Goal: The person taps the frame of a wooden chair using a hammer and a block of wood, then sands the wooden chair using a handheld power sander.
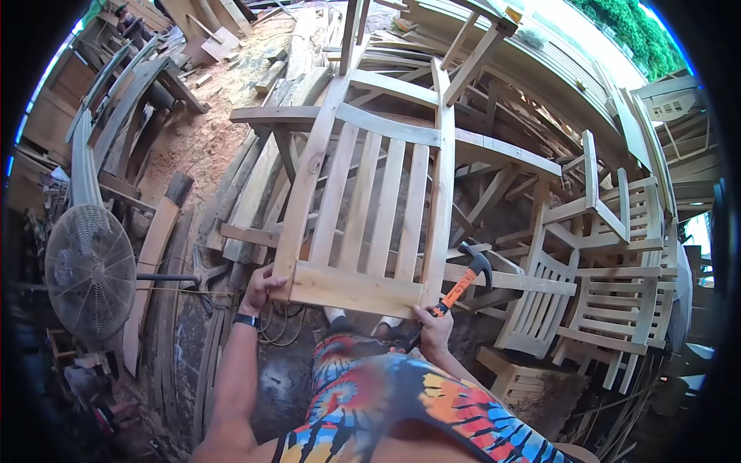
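Sawdusty ground (204, 143), hammer (459, 290) in right hand (434, 327).

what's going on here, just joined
A person's left hand grips the lower-left corner of a slatted wooden chair frame. The right hand is at the opposite corner, holding a hammer with its head pointing up, beside the frame. More slatted wooden pieces stand on the right, and a fan is on the left.
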A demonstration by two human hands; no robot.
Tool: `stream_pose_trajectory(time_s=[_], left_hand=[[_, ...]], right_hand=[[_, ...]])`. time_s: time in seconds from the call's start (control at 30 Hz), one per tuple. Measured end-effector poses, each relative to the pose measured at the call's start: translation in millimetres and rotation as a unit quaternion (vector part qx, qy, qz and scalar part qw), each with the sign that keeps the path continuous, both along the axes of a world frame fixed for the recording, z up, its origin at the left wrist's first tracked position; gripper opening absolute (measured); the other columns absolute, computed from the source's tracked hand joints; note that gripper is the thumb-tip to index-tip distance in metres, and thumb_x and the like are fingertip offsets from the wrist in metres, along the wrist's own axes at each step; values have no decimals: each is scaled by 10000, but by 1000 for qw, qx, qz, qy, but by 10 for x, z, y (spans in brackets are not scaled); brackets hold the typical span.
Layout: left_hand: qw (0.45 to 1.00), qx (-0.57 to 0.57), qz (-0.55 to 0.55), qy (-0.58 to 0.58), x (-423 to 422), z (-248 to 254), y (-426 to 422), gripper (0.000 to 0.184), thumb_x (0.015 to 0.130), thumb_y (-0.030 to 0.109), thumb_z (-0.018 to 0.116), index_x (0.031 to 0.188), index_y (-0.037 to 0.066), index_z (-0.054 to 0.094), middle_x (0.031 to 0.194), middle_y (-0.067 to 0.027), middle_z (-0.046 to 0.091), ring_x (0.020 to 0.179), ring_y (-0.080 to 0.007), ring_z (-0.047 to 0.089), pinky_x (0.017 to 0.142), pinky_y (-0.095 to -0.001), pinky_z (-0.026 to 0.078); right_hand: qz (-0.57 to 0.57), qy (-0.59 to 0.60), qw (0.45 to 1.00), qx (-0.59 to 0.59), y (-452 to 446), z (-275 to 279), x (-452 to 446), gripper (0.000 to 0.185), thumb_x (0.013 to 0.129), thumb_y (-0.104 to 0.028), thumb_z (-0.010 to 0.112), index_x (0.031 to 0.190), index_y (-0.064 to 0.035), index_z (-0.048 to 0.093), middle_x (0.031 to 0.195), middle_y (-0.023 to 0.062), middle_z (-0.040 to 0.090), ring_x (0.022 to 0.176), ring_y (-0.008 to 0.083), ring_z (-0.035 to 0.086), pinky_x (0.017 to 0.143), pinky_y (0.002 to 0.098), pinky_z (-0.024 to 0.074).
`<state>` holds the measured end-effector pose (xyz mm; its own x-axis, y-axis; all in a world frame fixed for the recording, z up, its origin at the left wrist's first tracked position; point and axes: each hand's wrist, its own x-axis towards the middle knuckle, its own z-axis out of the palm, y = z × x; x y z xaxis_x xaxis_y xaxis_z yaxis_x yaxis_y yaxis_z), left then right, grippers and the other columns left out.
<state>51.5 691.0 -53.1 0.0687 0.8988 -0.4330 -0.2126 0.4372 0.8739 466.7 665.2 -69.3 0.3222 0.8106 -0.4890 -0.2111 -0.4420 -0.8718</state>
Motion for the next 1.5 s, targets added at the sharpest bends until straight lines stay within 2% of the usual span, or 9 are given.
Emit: stream_pose_trajectory(time_s=[0.23,0.27,0.33,0.4,0.43,0.53,0.8,0.9,1.5], left_hand=[[998,13,33,-56,-538,-518,323,653,899,357,698,1389,-56,574,1233,-113,693,1087,-196,690,928,-315,548],[993,44,77,-76,-400,-383,322,632,959,403,650,1390,-55,580,1269,-116,680,1141,-192,662,989,-319,516],[991,106,86,-11,-607,-985,313,609,1008,421,594,1385,-58,590,1295,-114,670,1184,-194,635,1034,-333,486],[992,65,97,-47,-544,-1025,303,610,1072,438,505,1403,-69,578,1324,-108,662,1190,-171,628,1042,-311,470],[987,99,128,4,-490,-1029,291,616,1076,457,497,1402,-58,587,1343,-104,655,1197,-136,616,1034,-281,462],[995,-6,98,34,-463,-913,291,529,1061,453,525,1194,-14,736,1000,-76,769,941,-145,714,797,-304,535],[971,1,238,22,-161,-853,211,431,1043,391,553,1230,47,736,1115,-92,773,973,-164,716,848,-298,535],[944,-132,277,-119,-178,-782,111,483,963,484,695,1190,59,730,1030,-64,736,847,-164,720,655,-329,581],[965,-42,247,-75,-72,-887,61,514,976,502,689,1083,0,688,921,-108,713,730,-198,712,623,-350,617]], right_hand=[[5,-68,998,11,69,301,-628,278,830,-51,830,899,-71,561,767,-29,556,663,77,535,615,262,450],[6,-101,994,36,64,164,-626,292,817,-77,832,903,-42,556,766,14,592,667,115,605,603,296,504],[2,-126,991,32,71,121,-605,265,826,-58,826,903,-63,573,777,-23,567,669,86,548,616,268,451],[-7,-181,983,18,81,107,-574,283,818,-47,838,916,-52,573,760,-7,575,637,106,563,599,280,465],[-13,-115,993,36,101,216,-596,289,820,-42,842,928,-48,575,755,5,590,627,120,579,600,278,472],[-20,-91,995,23,131,126,-458,270,831,-20,831,940,-51,586,770,18,616,633,127,606,601,273,483],[-23,-138,989,52,192,82,-456,252,839,-38,829,930,-50,595,789,5,609,624,123,590,591,274,493],[-29,-112,992,46,165,36,-399,255,833,-46,836,926,-52,598,798,6,609,625,126,586,590,274,497],[-27,-106,993,50,192,-97,-355,296,804,-9,843,958,-33,591,798,45,626,653,153,614,631,294,523]])
